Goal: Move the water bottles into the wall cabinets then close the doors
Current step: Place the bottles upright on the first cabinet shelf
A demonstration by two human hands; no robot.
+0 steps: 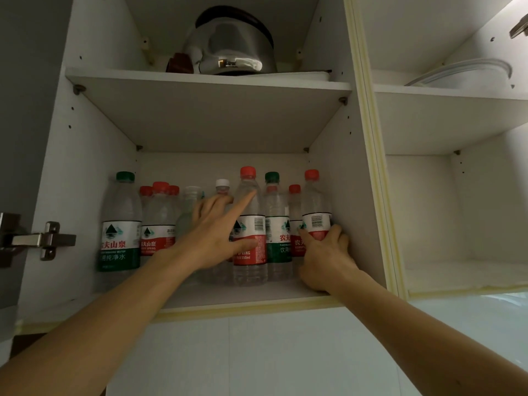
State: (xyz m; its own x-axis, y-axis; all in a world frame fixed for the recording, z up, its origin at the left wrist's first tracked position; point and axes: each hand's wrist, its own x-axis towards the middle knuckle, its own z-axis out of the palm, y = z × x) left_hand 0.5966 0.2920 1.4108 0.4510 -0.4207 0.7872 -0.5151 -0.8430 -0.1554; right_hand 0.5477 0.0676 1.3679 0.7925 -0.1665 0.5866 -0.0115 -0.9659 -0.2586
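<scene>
Several clear water bottles with red, green and white caps stand on the bottom shelf [257, 295] of the open left wall cabinet. My right hand [325, 252] grips the lower part of a small red-capped bottle [315, 207] at the shelf's far right. My left hand [217, 232] reaches among the middle bottles with fingers spread. Its index finger lies against a tall red-capped bottle [250, 224], and its thumb presses that bottle's red label. A large green-capped bottle [121, 224] stands at the far left.
A steel kettle [228, 44] sits on the upper shelf. The right cabinet compartment [457, 224] holds nothing on its lower shelf; white plates [468, 74] rest above. A metal door hinge [37, 240] sticks out at the left edge. White wall lies below.
</scene>
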